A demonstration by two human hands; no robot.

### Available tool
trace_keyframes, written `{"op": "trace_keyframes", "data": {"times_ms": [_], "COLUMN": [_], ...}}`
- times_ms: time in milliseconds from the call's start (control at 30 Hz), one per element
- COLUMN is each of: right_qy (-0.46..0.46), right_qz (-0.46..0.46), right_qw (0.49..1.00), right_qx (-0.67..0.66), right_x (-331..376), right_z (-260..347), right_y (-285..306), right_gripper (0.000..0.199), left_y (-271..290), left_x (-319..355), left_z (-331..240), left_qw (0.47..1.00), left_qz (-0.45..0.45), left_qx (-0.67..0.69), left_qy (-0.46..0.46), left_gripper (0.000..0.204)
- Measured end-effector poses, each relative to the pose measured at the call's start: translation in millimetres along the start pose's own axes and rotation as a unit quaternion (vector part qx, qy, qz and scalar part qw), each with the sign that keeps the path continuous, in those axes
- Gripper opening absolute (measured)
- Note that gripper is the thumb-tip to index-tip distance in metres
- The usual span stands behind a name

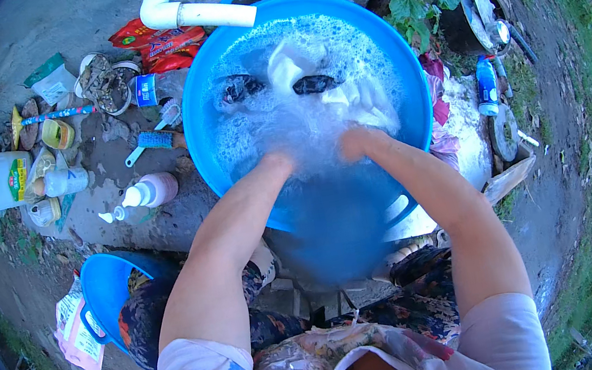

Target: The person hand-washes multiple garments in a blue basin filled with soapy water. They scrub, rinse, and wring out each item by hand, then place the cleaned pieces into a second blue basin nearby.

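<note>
The left hand [281, 159] and right hand [353, 143], set apart, dip into foamy white suds [243, 135] inside a round blue plastic basin [414, 75]; whether either grips anything cannot be told. Wet white cloth [369, 101] lies just beyond the right hand. Working the cloth low, beneath the suds, should limit splashing.

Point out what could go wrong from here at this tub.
Foamy water fills much of the large blue tub and could slop over its rim. The dark pieces share that water with white cloth, so colour might bleed. The white-topped bottle sits near the tub's left side and could get knocked.
</note>
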State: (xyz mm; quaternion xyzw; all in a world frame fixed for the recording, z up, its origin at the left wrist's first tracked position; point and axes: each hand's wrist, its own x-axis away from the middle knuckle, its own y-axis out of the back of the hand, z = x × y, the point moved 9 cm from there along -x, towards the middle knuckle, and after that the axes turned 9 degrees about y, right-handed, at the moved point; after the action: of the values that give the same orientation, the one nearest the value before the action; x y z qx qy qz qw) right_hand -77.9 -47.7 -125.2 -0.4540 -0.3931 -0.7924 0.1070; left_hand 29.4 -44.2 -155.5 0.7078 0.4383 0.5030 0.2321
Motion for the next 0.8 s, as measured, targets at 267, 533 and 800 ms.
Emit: {"op": "trace_keyframes", "data": {"times_ms": [267, 533, 800], "right_qy": [0.032, -0.139, -0.147], "right_qz": [-0.187, -0.429, -0.232], "right_qw": [0.982, 0.887, 0.942], "right_qx": [-0.008, -0.1, -0.196], "right_x": [73.1, 89.4, 61.2], "right_z": [23.3, -60.7, -49.3], "right_y": [62.6, 88.4, 51.2], "right_gripper": [0.032, 0.029, 0.038], "left_y": [144.5, 203.2, 144.3], "left_x": [61.8, 152.4, 128.3], "left_z": [-43.1, -85.9, -37.5], "left_qw": [0.984, 0.957, 0.951], "left_qz": [0.0, -0.035, 0.114], "left_qx": [0.006, -0.028, -0.123], "left_qy": [-0.176, -0.285, -0.258], "left_gripper": [0.04, 0.035, 0.036]}}
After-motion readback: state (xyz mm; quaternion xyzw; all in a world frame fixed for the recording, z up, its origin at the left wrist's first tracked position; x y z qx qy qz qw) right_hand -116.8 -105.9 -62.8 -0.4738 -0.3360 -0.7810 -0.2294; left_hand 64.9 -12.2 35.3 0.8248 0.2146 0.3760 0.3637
